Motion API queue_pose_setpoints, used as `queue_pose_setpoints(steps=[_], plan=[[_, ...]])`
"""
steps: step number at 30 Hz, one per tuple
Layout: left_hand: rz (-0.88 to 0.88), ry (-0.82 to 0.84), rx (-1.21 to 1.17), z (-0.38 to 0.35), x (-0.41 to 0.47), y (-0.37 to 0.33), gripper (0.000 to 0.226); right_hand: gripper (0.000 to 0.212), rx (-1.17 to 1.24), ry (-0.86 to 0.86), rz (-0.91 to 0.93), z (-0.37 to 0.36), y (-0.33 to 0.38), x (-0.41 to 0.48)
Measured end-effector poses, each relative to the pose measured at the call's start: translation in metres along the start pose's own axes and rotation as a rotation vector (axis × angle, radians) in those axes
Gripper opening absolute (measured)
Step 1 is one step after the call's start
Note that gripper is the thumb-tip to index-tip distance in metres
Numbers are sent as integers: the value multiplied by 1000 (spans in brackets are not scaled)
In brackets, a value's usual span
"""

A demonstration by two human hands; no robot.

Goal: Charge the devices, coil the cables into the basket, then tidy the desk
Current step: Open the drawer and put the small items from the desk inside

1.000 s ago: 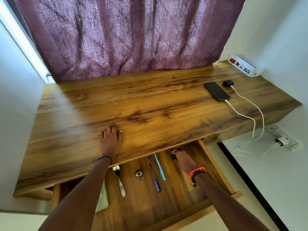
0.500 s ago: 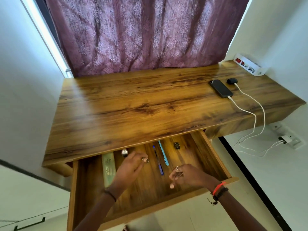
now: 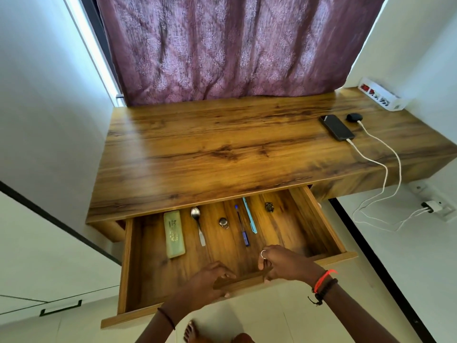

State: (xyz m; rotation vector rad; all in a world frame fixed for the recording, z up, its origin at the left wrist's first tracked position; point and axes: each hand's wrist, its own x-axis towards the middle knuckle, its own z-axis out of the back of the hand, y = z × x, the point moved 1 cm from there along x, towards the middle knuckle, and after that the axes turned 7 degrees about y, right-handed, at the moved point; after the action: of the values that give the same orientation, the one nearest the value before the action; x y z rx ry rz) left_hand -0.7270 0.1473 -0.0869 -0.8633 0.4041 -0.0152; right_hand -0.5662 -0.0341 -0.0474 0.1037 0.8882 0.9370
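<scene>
The wooden desk (image 3: 222, 154) has its drawer (image 3: 329, 233) pulled far out. Both my hands are at the drawer's front edge: my left hand (image 3: 205, 283) and my right hand (image 3: 284, 266) grip the front board, fingers curled over it. Inside the drawer lie a green case (image 3: 173, 233), a spoon (image 3: 197, 226), a small round metal piece (image 3: 223, 222), a dark blue pen (image 3: 242, 229), a light blue pen (image 3: 249, 215) and a small dark object (image 3: 269, 207). On the desk's right, a black phone (image 3: 336, 127) and a small black device (image 3: 354, 117) are each plugged into white cables (image 3: 385, 177).
The cables hang over the desk's right edge down to a charger (image 3: 431, 206) in a wall socket. A white power strip (image 3: 380, 97) sits at the back right corner. A purple curtain (image 3: 222, 45) hangs behind the desk. White cabinets stand at the left.
The drawer has come further out. My left hand left the desk top, reached into the drawer, then came to its front edge. My right hand drew back from inside to the front board.
</scene>
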Motion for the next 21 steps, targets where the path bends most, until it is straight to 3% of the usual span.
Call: queue_pose_setpoints(steps=[7,21], plan=[[19,-13,-12,-4,8,8,33,17,11,7,22,-5,-6,8],[119,-140,-22,34,33,19,24,15,47,-141,-24,29,1,39]])
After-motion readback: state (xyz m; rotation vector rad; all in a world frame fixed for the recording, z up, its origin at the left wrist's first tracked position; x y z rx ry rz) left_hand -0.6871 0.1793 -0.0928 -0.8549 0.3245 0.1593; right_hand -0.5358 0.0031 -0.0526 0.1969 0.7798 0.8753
